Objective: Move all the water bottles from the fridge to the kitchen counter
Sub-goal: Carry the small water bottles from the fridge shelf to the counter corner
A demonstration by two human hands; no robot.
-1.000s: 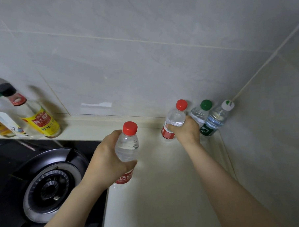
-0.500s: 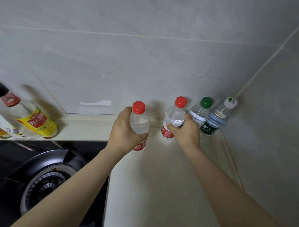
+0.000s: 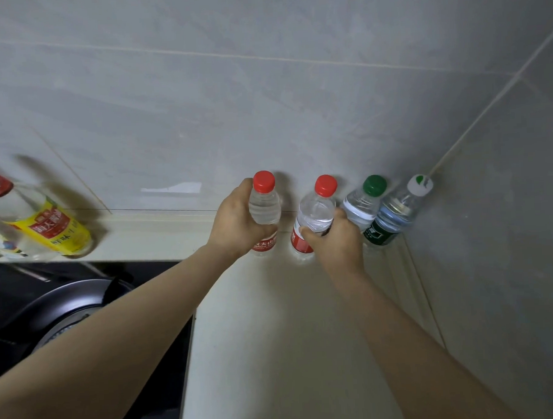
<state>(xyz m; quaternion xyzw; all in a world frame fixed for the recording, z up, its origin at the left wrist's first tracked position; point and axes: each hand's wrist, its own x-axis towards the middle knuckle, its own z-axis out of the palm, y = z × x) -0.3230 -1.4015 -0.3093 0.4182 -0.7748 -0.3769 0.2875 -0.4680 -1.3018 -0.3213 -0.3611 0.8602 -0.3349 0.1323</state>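
Observation:
Several water bottles stand in a row against the back wall on the cream counter. My left hand is wrapped around a red-capped bottle whose base rests on the counter. Just to its right, my right hand grips a second red-capped bottle, also standing. A green-capped bottle and a white-capped bottle fill the corner, touching each other. The fridge is out of view.
A black gas hob with a round burner lies at the left, below my left forearm. A yellow-labelled condiment bottle stands on the ledge behind it. Tiled walls close the back and right sides.
My left hand carried its red-capped bottle forward and to the right, from above the counter's middle to the row by the wall. My right hand kept hold of its bottle.

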